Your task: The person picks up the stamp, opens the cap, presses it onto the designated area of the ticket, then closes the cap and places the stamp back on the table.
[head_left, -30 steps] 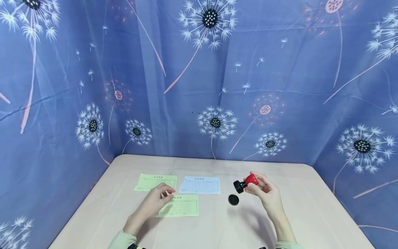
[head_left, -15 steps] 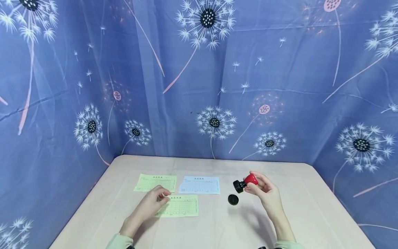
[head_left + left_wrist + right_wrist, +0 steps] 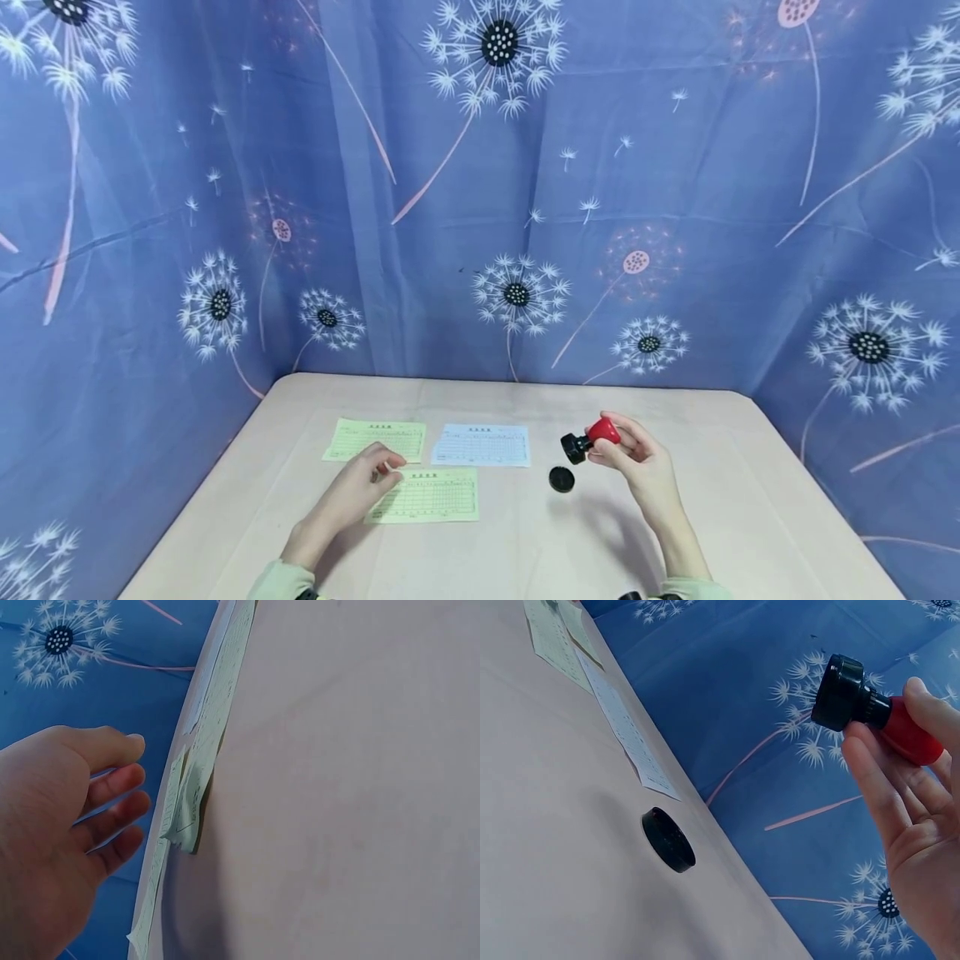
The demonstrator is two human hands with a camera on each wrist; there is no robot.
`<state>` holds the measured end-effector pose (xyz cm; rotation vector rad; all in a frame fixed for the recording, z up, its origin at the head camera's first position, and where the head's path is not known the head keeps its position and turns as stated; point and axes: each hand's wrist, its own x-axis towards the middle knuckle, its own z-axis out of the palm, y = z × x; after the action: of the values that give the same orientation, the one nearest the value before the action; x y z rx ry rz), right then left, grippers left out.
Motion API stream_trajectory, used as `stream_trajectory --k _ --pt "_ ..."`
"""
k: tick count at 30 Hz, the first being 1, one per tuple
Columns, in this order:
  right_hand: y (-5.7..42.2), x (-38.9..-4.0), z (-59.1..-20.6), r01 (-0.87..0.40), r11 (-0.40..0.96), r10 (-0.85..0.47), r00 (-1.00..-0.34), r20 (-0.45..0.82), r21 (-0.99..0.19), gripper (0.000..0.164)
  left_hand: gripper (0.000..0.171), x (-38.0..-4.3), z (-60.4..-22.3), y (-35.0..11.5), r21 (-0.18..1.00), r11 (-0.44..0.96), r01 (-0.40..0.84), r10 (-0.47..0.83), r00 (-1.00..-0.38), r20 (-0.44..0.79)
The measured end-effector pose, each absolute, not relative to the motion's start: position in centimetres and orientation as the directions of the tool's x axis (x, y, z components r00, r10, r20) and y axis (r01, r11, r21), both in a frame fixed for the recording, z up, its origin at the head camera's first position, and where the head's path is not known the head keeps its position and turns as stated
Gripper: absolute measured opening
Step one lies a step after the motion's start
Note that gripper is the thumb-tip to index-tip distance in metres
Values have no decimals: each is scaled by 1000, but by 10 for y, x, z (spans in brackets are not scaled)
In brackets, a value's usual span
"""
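In my right hand [image 3: 641, 467] I grip a stamp [image 3: 590, 439] by its red handle. The stamp's black head points left, tilted, above the table; in the right wrist view the red handle [image 3: 911, 735] lies between thumb and fingers. A round black cap [image 3: 562, 479] sits on the table below and left of the stamp. My left hand [image 3: 356, 492] hovers over the left end of the near green printed slip [image 3: 438, 496], its fingers loosely bent. Nothing is between those fingers in the left wrist view, where the hand [image 3: 67, 810] is apart from the slips.
Behind the near slip lie another green slip [image 3: 375, 440] at left and a pale blue slip [image 3: 482, 446] beside it. A light cloth covers the table [image 3: 510, 558]. A blue dandelion-patterned curtain [image 3: 435, 333] hangs at the back and both sides.
My left hand has drawn back a little to the left, uncovering more of the near green slip. My right hand keeps its hold on the stamp, almost unmoved.
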<state>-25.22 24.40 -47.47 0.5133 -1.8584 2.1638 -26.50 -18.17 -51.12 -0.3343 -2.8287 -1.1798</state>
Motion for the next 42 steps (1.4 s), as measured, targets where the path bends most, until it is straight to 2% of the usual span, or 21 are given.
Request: stream_trajectory --k 8,15,18,23,27,31,36,42 --pt "238 -252 -477 -368 -147 -56 -924 379 -918 45 17 -261 -514 -182 715 677 174 180 -981 68" --pt "240 -252 -477 -380 -148 -55 -919 391 -913 44 19 -261 -516 -185 712 677 187 183 -980 83" --pt "240 -251 -477 -362 -141 -51 -927 372 -921 45 21 -260 -518 -187 712 670 212 223 -972 80" --pt "241 -250 -479 -350 -119 -41 -933 357 -929 46 34 -258 -523 -189 677 677 289 334 -940 67" --pt "240 -250 -479 -351 -125 -49 -932 359 -928 46 47 -255 -524 -189 610 718 335 374 -925 68" --pt "234 -251 -478 -350 -131 -57 -932 359 -928 46 51 -252 -519 -187 591 737 329 370 -927 56" --pt "222 -252 -478 -371 -82 -79 -923 377 -925 45 49 -248 -514 -186 608 748 265 315 -949 25" --pt "219 -249 -481 -377 -45 -69 -923 379 -925 44 48 -249 -517 -184 583 761 284 318 -947 46"
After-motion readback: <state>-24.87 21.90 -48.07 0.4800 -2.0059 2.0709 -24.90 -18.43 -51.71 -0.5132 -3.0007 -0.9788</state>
